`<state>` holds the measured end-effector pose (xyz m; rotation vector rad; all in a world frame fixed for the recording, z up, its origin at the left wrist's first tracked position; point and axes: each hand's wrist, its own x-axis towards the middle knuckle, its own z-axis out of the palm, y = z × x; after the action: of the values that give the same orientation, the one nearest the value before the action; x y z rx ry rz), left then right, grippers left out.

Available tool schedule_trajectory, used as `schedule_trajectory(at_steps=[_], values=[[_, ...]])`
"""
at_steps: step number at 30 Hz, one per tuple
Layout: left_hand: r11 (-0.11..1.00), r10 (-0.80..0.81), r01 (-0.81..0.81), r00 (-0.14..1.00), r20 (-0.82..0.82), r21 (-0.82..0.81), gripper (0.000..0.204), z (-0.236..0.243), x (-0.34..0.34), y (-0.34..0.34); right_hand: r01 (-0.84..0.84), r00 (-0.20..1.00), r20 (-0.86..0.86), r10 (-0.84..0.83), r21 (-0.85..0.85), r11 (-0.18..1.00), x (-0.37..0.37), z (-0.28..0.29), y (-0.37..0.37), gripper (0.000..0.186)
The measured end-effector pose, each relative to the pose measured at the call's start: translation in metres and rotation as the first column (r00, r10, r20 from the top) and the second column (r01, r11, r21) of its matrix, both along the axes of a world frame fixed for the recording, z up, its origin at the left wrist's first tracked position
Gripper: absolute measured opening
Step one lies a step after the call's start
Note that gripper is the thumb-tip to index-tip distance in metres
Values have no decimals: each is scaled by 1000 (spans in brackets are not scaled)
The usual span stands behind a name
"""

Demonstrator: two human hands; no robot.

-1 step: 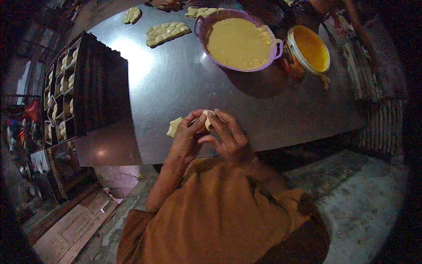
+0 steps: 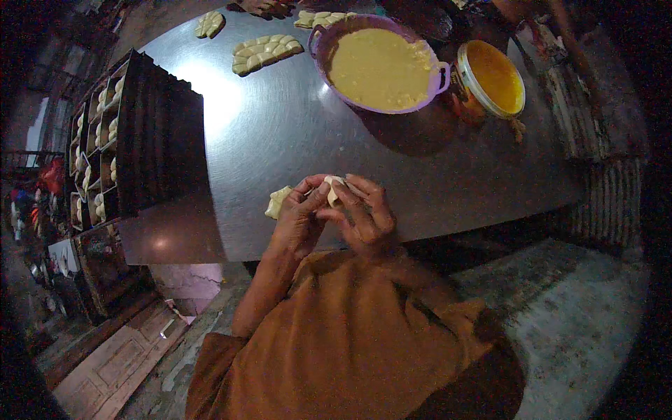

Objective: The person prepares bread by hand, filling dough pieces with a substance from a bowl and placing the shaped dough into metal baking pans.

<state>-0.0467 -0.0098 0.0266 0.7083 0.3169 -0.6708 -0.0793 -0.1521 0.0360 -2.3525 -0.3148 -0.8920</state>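
Observation:
Near the front of the metal table (image 2: 455,182), both of my hands are closed around a small pale piece of dough (image 2: 334,187). My left hand (image 2: 297,220) pinches it from the left, and my right hand (image 2: 365,215) grips it from the right, fingers curled over it. Another pale lump of dough (image 2: 276,199) lies on the table just left of my left hand, partly hidden behind it.
Dark stacked moulds (image 2: 143,140) holding dough pieces stand at left. Segmented dough slabs (image 2: 266,54) lie at the back. A purple basin of yellow mixture (image 2: 374,66) and a bucket of orange-yellow stuff (image 2: 497,77) sit back right. Someone else's hand (image 2: 269,7) shows at the top.
The lower fingers of my right hand have drawn slightly inward and upward toward the dough. Everything else looks the same.

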Motion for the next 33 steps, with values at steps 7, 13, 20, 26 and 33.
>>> schedule_trajectory(at_steps=[7, 13, 20, 26, 33], values=[[938, -129, 44, 964, 230, 343, 25, 7, 4, 2, 302, 766, -596, 239, 662, 686, -1, 33, -4, 23], [918, -88, -45, 946, 312, 394, 26, 14, -3, -11, 372, 713, -521, 469, 848, 377, 2, 1, -26, 14], [910, 31, -98, 985, 168, 404, 25, 12, -7, -13, 15, 920, -363, 151, 416, 909, -9, 8, -15, 22], [894, -72, -19, 980, 184, 448, 27, 15, -6, -5, -312, 944, -100, 313, 28, 950, -5, 1, -34, 36], [832, -124, -107, 920, 371, 545, 27, 13, -24, -9, -303, 936, -183, 299, 8, 953, 3, -7, -37, 34]])
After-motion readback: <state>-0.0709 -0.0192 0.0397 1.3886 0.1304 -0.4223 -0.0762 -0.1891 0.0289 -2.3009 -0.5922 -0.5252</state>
